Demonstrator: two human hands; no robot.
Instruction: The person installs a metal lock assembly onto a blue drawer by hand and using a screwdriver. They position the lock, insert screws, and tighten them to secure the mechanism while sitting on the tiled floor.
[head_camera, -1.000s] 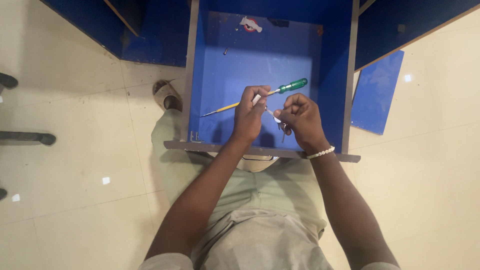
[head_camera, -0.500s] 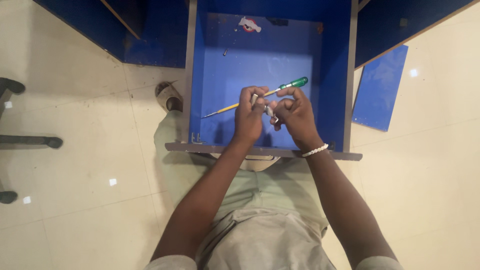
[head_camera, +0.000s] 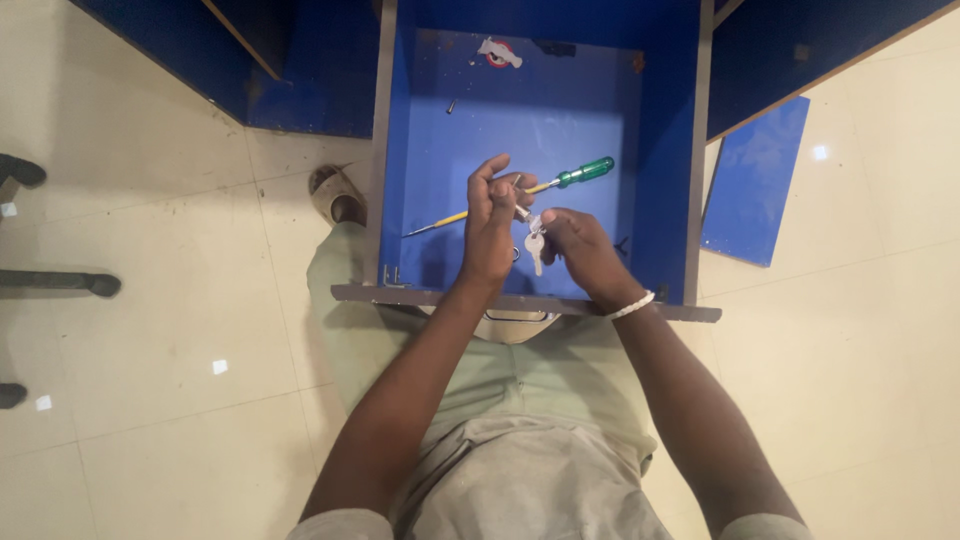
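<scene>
The person sits over an open blue laminate drawer box with grey edges (head_camera: 395, 150), both hands raised together just above its floor. The left hand (head_camera: 492, 225) is curled, thumb and fingers pinched on a small metal piece at its fingertips; I cannot tell exactly what that piece is. The right hand (head_camera: 582, 250), with a white bracelet (head_camera: 632, 306) at the wrist, is closed on a small bunch of silver keys (head_camera: 535, 245), which hangs between the two hands, touching both. Behind the hands, lying on the drawer floor, is a screwdriver with a green translucent handle and a yellow shaft (head_camera: 560, 182), its handle pointing to the far right, its tip to the left. Near the back wall of the drawer lies a small white and red scrap (head_camera: 498, 52). A flat blue panel (head_camera: 752, 185) leans on the pale tiled floor to the right, and a sandalled foot (head_camera: 335, 195) shows left of the drawer.
</scene>
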